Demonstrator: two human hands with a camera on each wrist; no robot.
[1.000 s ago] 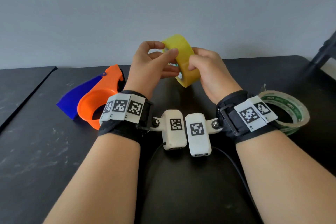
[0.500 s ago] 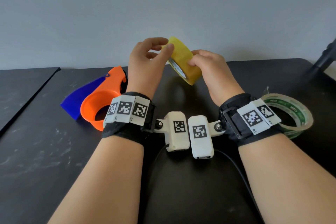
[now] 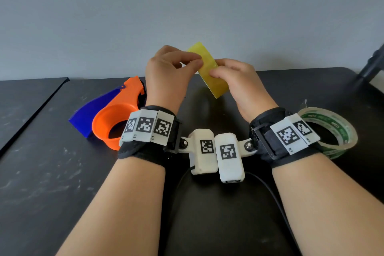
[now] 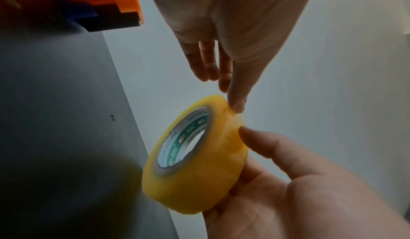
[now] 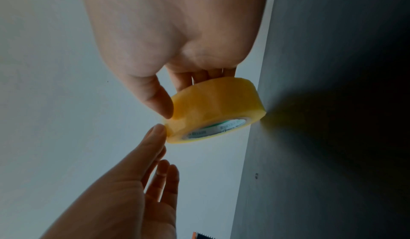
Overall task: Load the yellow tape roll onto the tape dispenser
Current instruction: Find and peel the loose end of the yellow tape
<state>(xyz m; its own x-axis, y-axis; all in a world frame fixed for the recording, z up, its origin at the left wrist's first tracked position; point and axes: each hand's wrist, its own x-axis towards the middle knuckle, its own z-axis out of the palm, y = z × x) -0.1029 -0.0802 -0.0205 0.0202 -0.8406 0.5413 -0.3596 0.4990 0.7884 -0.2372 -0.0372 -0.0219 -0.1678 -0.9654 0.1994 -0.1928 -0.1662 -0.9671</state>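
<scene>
Yellow roll (image 3: 211, 68) is up in the air above the table (image 3: 52, 172), seen edge-on from the head view, its band slanting from upper left to lower right, core hole facing down-left toward the dispenser (image 3: 118, 114). Right hand (image 3: 236, 83) grips it, thumb and fingers curled around the band. Left hand (image 3: 166, 72) has fingers extended, a fingertip touching the band's upper edge. Green roll (image 3: 332, 131) lies flat at right.
</scene>
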